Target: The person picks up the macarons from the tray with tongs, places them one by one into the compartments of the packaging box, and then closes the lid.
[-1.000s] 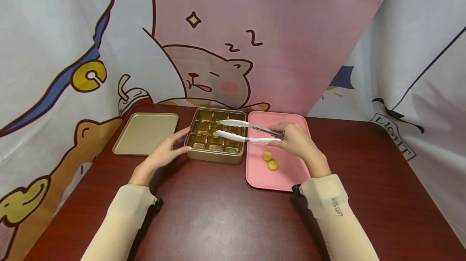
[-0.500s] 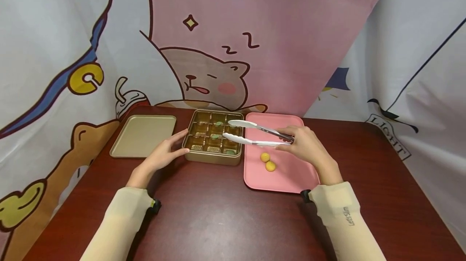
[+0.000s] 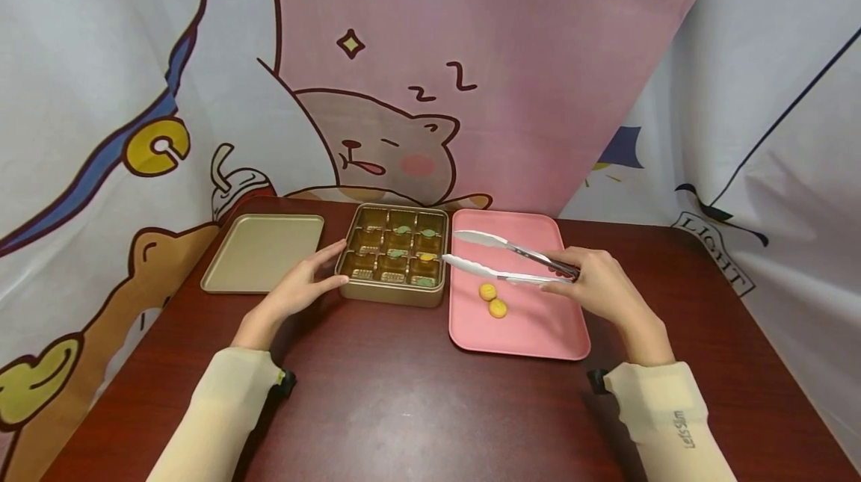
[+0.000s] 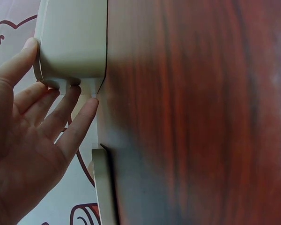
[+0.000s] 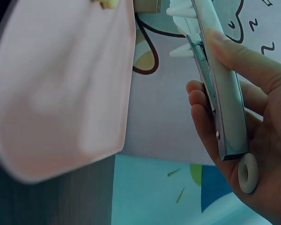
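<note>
In the head view, my right hand (image 3: 599, 280) grips metal tongs (image 3: 538, 252) with white scalloped heads. The heads are spread, with nothing between them, over the left side of the pink tray (image 3: 471, 332). Two small round yellow pieces (image 3: 498, 309), perhaps cookies or mooncakes, lie on that tray below the tongs. My left hand (image 3: 299, 284) touches the left side of a gold square box (image 3: 393, 293), its fingers extended, as the left wrist view also shows. Clear dividers split the box into compartments. Several hold flat green pieces (image 3: 402, 230), and one at the right has a yellow piece (image 3: 427, 257).
A flat gold lid or tray (image 3: 265, 254) lies left of the box. Everything rests on a dark red-brown wooden table (image 3: 403, 392). A cartoon-printed curtain (image 3: 525, 93) rises behind the table's far edge.
My right hand has drawn the tongs rightward from over the box to the tray. The yellow piece in the box now shows. My left hand stays at the box's side.
</note>
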The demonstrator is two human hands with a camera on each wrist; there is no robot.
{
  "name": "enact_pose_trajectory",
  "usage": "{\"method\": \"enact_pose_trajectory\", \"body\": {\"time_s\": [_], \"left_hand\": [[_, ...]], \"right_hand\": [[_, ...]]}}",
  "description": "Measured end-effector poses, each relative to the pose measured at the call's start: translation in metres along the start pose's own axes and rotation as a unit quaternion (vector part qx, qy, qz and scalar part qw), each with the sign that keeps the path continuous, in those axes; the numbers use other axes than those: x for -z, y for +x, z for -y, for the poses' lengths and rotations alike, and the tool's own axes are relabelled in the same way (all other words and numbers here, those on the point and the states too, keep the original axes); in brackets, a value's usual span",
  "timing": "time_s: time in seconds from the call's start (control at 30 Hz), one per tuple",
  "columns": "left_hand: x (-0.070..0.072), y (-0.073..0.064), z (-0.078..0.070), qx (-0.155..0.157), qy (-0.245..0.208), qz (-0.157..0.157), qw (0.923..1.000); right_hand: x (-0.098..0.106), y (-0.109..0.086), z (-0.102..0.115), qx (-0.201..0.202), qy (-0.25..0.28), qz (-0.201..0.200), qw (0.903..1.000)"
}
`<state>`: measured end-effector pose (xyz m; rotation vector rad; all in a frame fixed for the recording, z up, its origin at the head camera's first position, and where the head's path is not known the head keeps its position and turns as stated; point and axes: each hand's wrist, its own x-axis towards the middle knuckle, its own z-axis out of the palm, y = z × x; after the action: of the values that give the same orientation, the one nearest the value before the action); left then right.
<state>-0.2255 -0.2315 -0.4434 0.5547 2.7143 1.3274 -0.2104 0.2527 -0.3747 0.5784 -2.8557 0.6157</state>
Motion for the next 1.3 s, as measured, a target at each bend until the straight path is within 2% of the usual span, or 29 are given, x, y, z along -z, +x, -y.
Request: {"method": "enact_pose_trajectory", "body": {"time_s": [0.23,0.67,1.03,1.3], "left_hand": [[0.0,0.001,0.001,-0.002,0.001,-0.001,1.0],[0.001,0.0,0.0,0.002,0.008,0.001,1.0],[0.001,0.0,-0.001,0.006,0.009,0.002,0.9999],[0.0,0.0,-0.001,0.003,0.005,0.002,1.0]], "right_hand": [[0.004,-0.016,-0.013,0.001,-0.011,-0.007,0.9999],[0.011,-0.044,-0.03,-0.005,-0.027,0.007,0.9996],[0.01,-0.056,-0.04,-0.013,-0.034,0.029,0.9989],[0.01,-0.057,-0.037,-0.029,-0.013,0.055,0.998]]}}
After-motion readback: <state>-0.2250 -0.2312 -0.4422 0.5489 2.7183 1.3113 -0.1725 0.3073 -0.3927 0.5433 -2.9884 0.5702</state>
